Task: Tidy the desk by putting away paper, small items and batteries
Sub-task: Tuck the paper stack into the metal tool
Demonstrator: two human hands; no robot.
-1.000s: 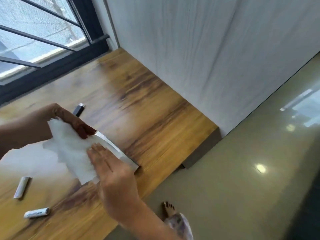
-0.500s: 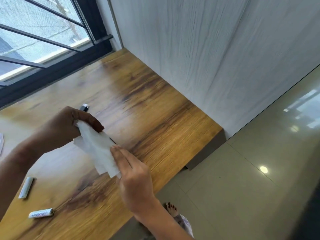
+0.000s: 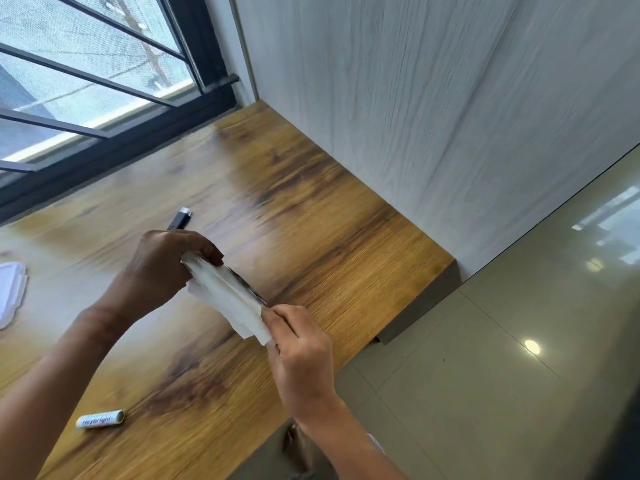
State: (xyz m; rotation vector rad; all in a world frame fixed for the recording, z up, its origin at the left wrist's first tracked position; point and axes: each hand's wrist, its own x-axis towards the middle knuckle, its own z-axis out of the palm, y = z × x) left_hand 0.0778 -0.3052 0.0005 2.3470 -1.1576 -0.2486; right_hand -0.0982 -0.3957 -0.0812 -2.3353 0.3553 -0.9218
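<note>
A folded white paper point(image 3: 227, 299) is held above the wooden desk point(image 3: 311, 220), stretched between both hands. My left hand point(image 3: 162, 268) pinches its upper end; my right hand point(image 3: 301, 355) grips its lower end near the desk's front edge. A dark flat edge shows along the paper's far side. One white battery point(image 3: 100, 419) lies on the desk at the lower left. Just beyond my left hand lies a small black item with a silver cap point(image 3: 180, 219).
A white plastic lid-like object point(image 3: 10, 292) sits at the left edge. A window with a black frame point(image 3: 114, 147) runs along the desk's far side. A pale wall panel point(image 3: 433, 116) bounds the right. Tiled floor point(image 3: 502, 358) lies below the desk's front edge.
The paper has been folded narrower between my hands. Both hands moved up and right in view. A second battery seen earlier at the left is now behind my left arm.
</note>
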